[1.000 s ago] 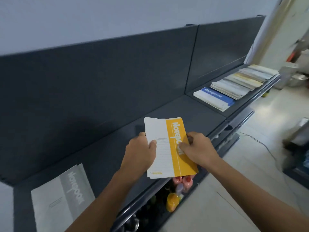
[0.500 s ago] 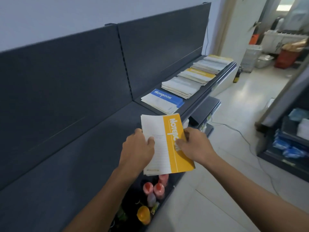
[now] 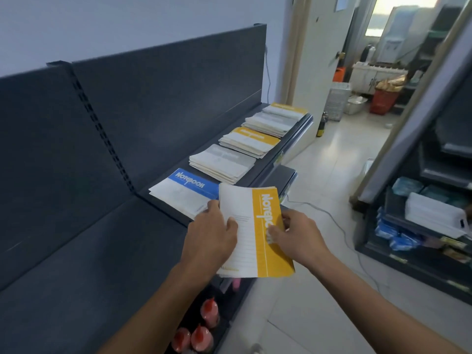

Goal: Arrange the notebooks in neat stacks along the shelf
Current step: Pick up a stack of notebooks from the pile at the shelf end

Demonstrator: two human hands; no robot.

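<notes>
Both my hands grip one notebook (image 3: 263, 215) between them. My left hand (image 3: 212, 241) holds its white left edge, thumb on the cover and fingers behind. My right hand (image 3: 298, 236) pinches the yellow band on the right side, thumb lying over the printed word "Notebook". Neither hand is free.

A long dark grey shelf (image 3: 89, 264) fills the left half of the view, with a tall back panel (image 3: 166, 98) of the same grey behind it. The near stretch of the shelf, by my left arm, is bare. A pale tiled floor (image 3: 319, 290) runs along the right of the shelf toward a doorway. Across the aisle on the far right stands another dark shelving unit (image 3: 421, 256) with packets in blue and white.

Five stacks of notebooks lie in a row on the far section of the shelf. The nearest is a stack with a blue top cover (image 3: 184, 190). Past it come a grey-topped stack (image 3: 222, 160), a yellow-topped stack (image 3: 249, 140), another pale stack (image 3: 268, 123), and a last yellow-topped stack (image 3: 286, 109) at the shelf's end. Their edges look slightly fanned, not perfectly square.

The notebook in my hands is held in the air above the shelf's front edge, its top edge pointing away from me. It sits just beside the blue-topped stack and covers that stack's near corner from my view; I cannot tell whether they touch.

Below the shelf front, on a lower level, stand small bottles with red caps (image 3: 209, 312). A thin cable (image 3: 344, 231) trails across the floor.
</notes>
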